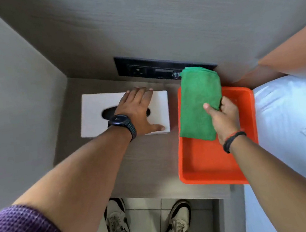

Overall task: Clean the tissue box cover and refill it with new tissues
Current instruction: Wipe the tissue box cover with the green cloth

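Left hand [138,111], nearest, lies flat with fingers spread on the white tissue box cover [97,111] near the bedside shelf's [151,170] back-left corner. Orange tray [208,165] occupies the right edge. Right hand [223,117] pinches the folded green cloth [197,102] above it. Wiping and refilling remain; no tissues visible.

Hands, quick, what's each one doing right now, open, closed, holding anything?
Left hand: open, flat on the white tissue box cover.
Right hand: closed grip on the green cloth above the orange tray.
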A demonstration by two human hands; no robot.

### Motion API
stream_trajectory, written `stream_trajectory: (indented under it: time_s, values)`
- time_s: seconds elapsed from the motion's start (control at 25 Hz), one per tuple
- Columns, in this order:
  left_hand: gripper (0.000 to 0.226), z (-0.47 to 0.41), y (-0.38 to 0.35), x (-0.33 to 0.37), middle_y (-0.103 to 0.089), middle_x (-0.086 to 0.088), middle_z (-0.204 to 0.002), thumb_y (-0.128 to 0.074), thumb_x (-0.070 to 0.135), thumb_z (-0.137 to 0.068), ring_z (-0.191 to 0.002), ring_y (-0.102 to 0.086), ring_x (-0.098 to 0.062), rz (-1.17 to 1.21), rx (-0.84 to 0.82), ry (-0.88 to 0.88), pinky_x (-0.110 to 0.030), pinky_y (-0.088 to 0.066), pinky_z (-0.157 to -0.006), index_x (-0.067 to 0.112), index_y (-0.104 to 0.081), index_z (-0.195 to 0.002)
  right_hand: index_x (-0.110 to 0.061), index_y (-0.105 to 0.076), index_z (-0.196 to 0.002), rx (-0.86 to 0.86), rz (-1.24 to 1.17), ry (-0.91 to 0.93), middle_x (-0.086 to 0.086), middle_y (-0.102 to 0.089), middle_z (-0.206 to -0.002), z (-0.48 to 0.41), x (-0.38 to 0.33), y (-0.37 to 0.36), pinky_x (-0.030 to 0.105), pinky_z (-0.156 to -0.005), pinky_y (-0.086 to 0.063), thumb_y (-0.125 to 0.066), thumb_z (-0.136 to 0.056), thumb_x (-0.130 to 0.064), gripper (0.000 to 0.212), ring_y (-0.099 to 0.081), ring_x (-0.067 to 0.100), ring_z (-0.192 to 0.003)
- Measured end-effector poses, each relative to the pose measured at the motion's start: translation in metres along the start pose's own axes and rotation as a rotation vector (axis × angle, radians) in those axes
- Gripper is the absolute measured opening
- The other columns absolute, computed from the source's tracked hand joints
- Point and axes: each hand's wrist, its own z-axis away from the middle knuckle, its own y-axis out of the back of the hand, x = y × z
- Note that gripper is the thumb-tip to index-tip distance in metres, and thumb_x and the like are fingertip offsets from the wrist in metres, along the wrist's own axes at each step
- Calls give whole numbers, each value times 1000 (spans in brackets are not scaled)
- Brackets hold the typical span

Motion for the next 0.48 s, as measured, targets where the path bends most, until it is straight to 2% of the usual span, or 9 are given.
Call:
stream_trajectory:
  time_s: [0.16, 0.36, 0.4, 0.48]
  values:
    - [140, -17, -15, 10, -9, -8, -157, -31, 100, -38, -142, -3, -26, -95, -59, 32, -41, 4, -113, 18, 6, -146, -22, -64, -88, 9, 20, -64, 6, -71, -99, -12, 35, 23, 53, -94, -51, -66, -82, -4, 19, -67, 28, -97]
    - [142, -14, -16, 11, -12, -9, -156, -30, 100, -37, -142, -4, -26, -130, -27, 10, -41, 3, -113, 16, 3, -146, -14, -63, -104, -130, -3, -126, 7, -69, -101, -5, 52, 8, 42, -91, -52, -62, -86, 1, 23, -66, 27, -99]
    - [141, -14, -15, 12, -12, -9, -156, -31, 99, -37, -142, -4, -26, -125, -26, 12, -41, 3, -113, 16, 3, -146, -14, -63, -103, -144, 50, -128, 5, -69, -98, -2, 53, 8, 37, -86, -53, -63, -86, -2, 21, -66, 29, -101]
    - [141, -14, -13, 13, -11, -8, -156, -32, 98, -38, -142, -4, -27, -125, -28, 17, -42, 3, -113, 16, 3, -146, -17, -59, -105, -71, 328, -70, 2, -68, -98, 6, 57, 9, 31, -76, -50, -66, -84, -17, 22, -64, 32, -102]
